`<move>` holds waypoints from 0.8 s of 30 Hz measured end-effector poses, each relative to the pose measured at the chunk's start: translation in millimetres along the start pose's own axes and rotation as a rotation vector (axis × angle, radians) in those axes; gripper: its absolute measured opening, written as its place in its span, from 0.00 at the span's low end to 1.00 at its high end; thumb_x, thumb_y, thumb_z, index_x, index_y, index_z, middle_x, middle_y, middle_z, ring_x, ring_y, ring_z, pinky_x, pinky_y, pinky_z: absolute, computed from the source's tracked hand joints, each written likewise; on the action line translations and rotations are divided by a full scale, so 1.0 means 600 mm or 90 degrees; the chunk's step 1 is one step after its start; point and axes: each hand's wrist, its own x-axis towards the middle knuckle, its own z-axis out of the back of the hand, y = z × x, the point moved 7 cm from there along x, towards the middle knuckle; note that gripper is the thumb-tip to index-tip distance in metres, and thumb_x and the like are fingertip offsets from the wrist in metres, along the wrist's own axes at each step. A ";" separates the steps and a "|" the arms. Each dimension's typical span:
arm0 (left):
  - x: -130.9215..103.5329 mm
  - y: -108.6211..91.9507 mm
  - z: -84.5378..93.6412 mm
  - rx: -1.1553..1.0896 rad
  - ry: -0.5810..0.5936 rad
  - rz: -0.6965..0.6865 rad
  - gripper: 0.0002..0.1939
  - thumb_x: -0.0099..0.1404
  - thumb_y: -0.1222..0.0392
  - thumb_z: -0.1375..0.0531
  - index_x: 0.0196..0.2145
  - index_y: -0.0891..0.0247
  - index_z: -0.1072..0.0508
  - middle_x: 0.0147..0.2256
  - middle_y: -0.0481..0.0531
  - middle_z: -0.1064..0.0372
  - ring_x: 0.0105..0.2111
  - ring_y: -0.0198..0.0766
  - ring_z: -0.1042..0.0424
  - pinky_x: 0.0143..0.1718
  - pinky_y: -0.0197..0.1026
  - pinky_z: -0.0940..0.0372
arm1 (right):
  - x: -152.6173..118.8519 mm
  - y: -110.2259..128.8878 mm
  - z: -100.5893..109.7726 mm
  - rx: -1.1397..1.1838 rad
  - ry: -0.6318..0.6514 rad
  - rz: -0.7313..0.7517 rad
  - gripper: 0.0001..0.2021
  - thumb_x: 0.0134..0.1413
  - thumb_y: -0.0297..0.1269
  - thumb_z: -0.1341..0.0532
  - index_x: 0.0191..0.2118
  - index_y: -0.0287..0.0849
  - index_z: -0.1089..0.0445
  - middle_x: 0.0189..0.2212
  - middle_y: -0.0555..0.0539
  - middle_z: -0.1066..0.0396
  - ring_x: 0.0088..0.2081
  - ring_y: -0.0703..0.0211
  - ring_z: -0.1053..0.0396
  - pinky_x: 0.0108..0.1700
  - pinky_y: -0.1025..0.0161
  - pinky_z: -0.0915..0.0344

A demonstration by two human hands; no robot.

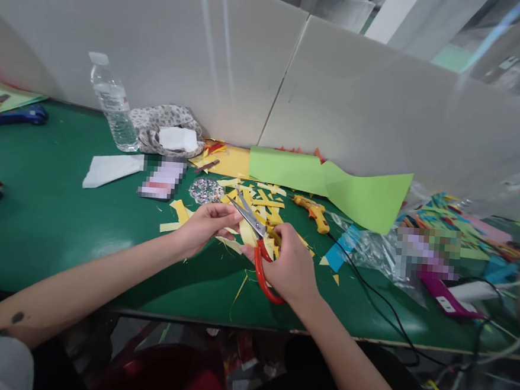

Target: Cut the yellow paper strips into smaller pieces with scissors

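Note:
Fingers of my right hand (294, 267) are wrapped round a pair of scissors (260, 267) with red handles. Their metal blades are parted and point up and left, toward the fingertips of my left hand (206, 227). Thumb and fingers of that hand pinch a pale yellow paper strip (248, 232), which lies beside the blades; the gripped end is partly hidden. Under and behind both hands, a heap of yellow paper strips (268, 204) is scattered on the green table (106, 223). A clear round piece with many coloured specks (205, 190) lies left of the heap.
A yellow glue gun (312, 213) with a black cord lies right of the strips. Green paper (367, 196) leans along the back partition. A water bottle (114, 110), patterned cloth (165, 120) and blurred phone (163, 178) are at back left. A purple power strip (449, 297) sits right.

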 end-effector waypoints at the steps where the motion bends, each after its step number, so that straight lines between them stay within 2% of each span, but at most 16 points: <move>1: 0.000 0.000 0.000 0.002 -0.001 0.001 0.08 0.52 0.56 0.34 0.25 0.63 0.25 0.24 0.46 0.31 0.25 0.28 0.33 0.27 0.32 0.36 | 0.000 0.000 0.001 -0.003 -0.001 0.002 0.21 0.41 0.54 0.40 0.34 0.44 0.44 0.31 0.46 0.32 0.31 0.53 0.32 0.28 0.63 0.42; 6: 0.000 0.001 0.001 0.011 -0.006 0.007 0.08 0.52 0.56 0.34 0.26 0.63 0.25 0.25 0.47 0.31 0.25 0.29 0.33 0.27 0.33 0.36 | 0.001 -0.001 0.004 -0.023 -0.011 0.016 0.20 0.41 0.54 0.40 0.33 0.44 0.43 0.28 0.47 0.32 0.30 0.54 0.33 0.27 0.64 0.45; 11: 0.000 -0.001 0.003 0.023 -0.018 0.004 0.09 0.52 0.55 0.34 0.28 0.63 0.25 0.26 0.48 0.30 0.26 0.30 0.32 0.27 0.33 0.36 | 0.004 -0.008 0.005 0.028 -0.009 -0.015 0.20 0.39 0.55 0.39 0.27 0.45 0.43 0.22 0.52 0.37 0.23 0.61 0.39 0.25 0.65 0.47; 14: -0.001 -0.005 0.004 0.038 -0.036 -0.002 0.10 0.52 0.55 0.34 0.29 0.63 0.26 0.27 0.48 0.29 0.27 0.31 0.31 0.27 0.34 0.35 | 0.007 -0.022 -0.004 0.171 0.031 -0.095 0.20 0.37 0.54 0.36 0.24 0.45 0.43 0.18 0.55 0.40 0.21 0.65 0.44 0.24 0.66 0.46; 17: -0.001 -0.005 0.008 0.043 -0.051 0.000 0.10 0.53 0.54 0.35 0.29 0.63 0.26 0.28 0.49 0.29 0.28 0.32 0.31 0.28 0.34 0.35 | 0.006 -0.032 -0.026 0.397 0.099 -0.202 0.22 0.33 0.52 0.33 0.26 0.44 0.42 0.20 0.55 0.37 0.22 0.65 0.40 0.25 0.66 0.41; 19: 0.000 -0.003 0.010 0.043 -0.060 0.003 0.10 0.53 0.54 0.35 0.29 0.64 0.26 0.28 0.49 0.30 0.29 0.32 0.31 0.28 0.33 0.35 | 0.003 -0.029 -0.042 0.526 0.149 -0.241 0.24 0.28 0.49 0.30 0.28 0.44 0.43 0.23 0.54 0.34 0.23 0.64 0.37 0.27 0.64 0.38; 21: 0.001 -0.001 0.013 0.047 -0.072 0.009 0.11 0.52 0.54 0.34 0.30 0.63 0.26 0.28 0.49 0.30 0.29 0.32 0.31 0.26 0.32 0.36 | -0.001 -0.021 -0.054 0.605 0.189 -0.257 0.26 0.24 0.45 0.28 0.28 0.44 0.44 0.23 0.55 0.33 0.23 0.66 0.37 0.29 0.64 0.37; 24: 0.002 0.002 0.018 0.061 -0.092 0.019 0.11 0.51 0.54 0.34 0.29 0.63 0.27 0.27 0.49 0.30 0.29 0.32 0.31 0.25 0.32 0.36 | -0.007 -0.016 -0.064 0.637 0.207 -0.283 0.28 0.20 0.40 0.27 0.28 0.45 0.45 0.22 0.57 0.33 0.22 0.68 0.38 0.28 0.66 0.38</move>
